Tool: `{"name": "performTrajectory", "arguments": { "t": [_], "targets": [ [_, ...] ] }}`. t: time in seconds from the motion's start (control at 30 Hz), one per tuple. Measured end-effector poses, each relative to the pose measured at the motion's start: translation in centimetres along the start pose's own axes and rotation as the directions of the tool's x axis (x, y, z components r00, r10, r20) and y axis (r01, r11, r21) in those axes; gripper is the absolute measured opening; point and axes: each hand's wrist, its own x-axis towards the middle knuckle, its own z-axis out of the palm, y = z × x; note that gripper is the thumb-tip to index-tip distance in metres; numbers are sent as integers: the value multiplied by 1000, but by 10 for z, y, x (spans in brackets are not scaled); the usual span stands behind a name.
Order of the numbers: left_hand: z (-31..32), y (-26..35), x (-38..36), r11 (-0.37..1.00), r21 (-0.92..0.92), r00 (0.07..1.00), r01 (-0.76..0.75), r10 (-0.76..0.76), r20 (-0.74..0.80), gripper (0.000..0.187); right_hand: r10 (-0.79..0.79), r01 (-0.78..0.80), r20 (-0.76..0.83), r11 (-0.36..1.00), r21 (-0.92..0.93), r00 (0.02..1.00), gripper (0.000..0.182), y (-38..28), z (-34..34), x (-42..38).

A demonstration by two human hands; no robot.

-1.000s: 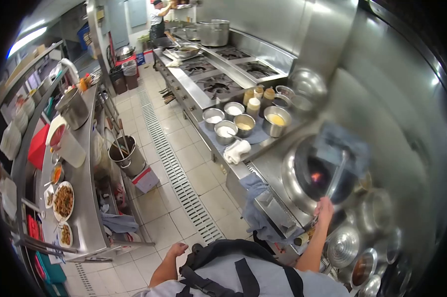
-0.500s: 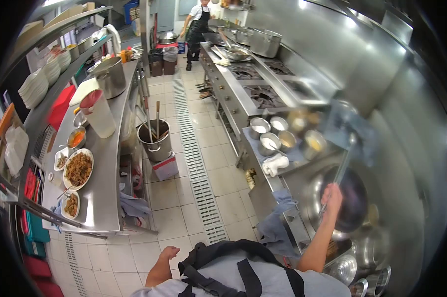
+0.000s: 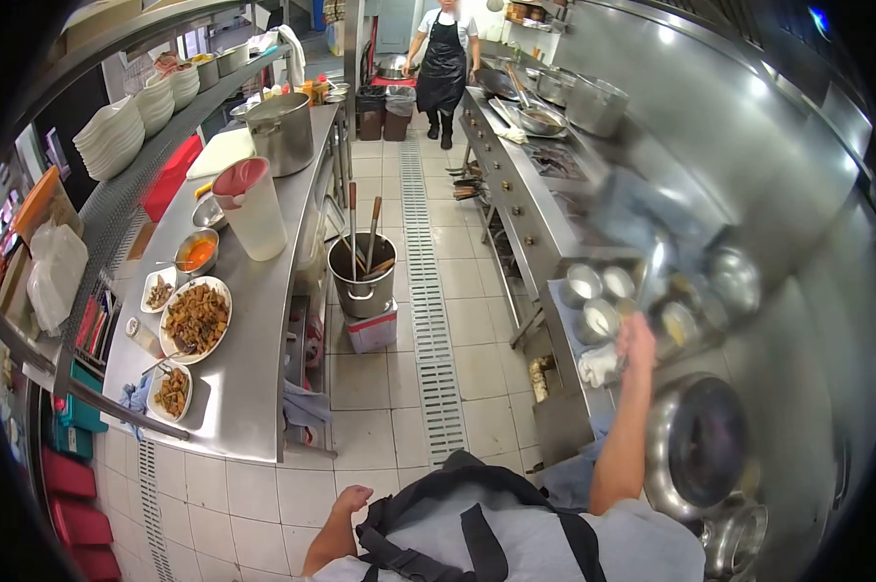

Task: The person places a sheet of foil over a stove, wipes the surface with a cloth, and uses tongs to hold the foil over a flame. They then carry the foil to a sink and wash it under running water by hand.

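R hand is just ahead of the round dark wok, w/ its grip closed on a long shiny metal handle. Far end meets a broad blue-grey cloth, past the steel bowls, seen from the wok. Motion blur there, can't tell if cloth is wrapped on or just pressed. Held near the handle's end, prob for reach, keeps fingers well off the cloth.

L hand is well left of the wok, low by the body. Fingers look curled, nothing seen in it; exact opening n/a, can't tell. Prob held back b/c one hand carries the tool.

Small round steel bowls w/ white contents sit ahead-left of the wok, grouped tight, prob for easy reach. Crumpled white cloth is between them and the wok, approx.

Far left of the wok: steel tabletop w/ oval white plate of brown food. Tall steel pot stands between tabletop and range side, long handles up, prob for quick grabbing. Co-worker is well ahead of the wok, in the aisle.
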Motion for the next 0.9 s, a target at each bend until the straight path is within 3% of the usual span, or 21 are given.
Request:
{"name": "performTrajectory", "arguments": {
  "t": [0.07,0.13,0.17,0.2,0.27,0.4,0.47,0.5,0.6,0.63,0.7,0.77,0.83,0.9],
  "targets": [
    [-1,5,21,1000,-9,1000,21,-21,0,46,18,-19,44,999,44,999,25,3,24,24],
    [-4,24,43,993,89,997,-75,75,7,45,39,-41,37,998,53,999,25,3,51,48],
    [-4,32,52,997,-41,998,-58,58,-10,44,41,-47,82,996,73,996,25,9,61,67],
    [-11,41,64,997,-45,998,-58,57,-22,44,41,-49,94,996,77,995,25,13,69,85],
    [-25,61,87,990,5,987,-144,143,80,44,43,-49,80,996,69,996,24,19,88,122],
    [-57,118,132,991,131,999,-34,30,30,46,47,-59,100,991,119,994,24,22,132,195],
    [-72,151,162,999,-33,984,20,-14,180,54,48,-63,116,989,134,992,25,21,151,236],
    [-85,170,179,999,-31,985,21,-16,173,54,43,-58,114,989,137,993,25,22,161,258],
    [-108,230,233,946,-253,907,-204,280,316,63,31,-50,119,986,159,992,27,25,192,315],
    [-116,262,250,942,-265,907,-207,286,309,63,24,-41,114,989,145,993,27,25,202,335],
    [-135,338,275,963,267,975,-45,-16,223,60,31,-36,48,994,101,998,27,23,230,368],
    [-153,372,317,904,328,957,-273,221,186,58,34,-39,52,994,105,998,27,21,257,401],
    [-177,432,348,880,226,902,-418,373,218,55,-1,-11,93,991,130,996,26,32,272,441],
    [-204,491,376,874,204,886,-441,389,251,56,-4,-6,81,993,121,997,26,37,290,476]
  ]
}}
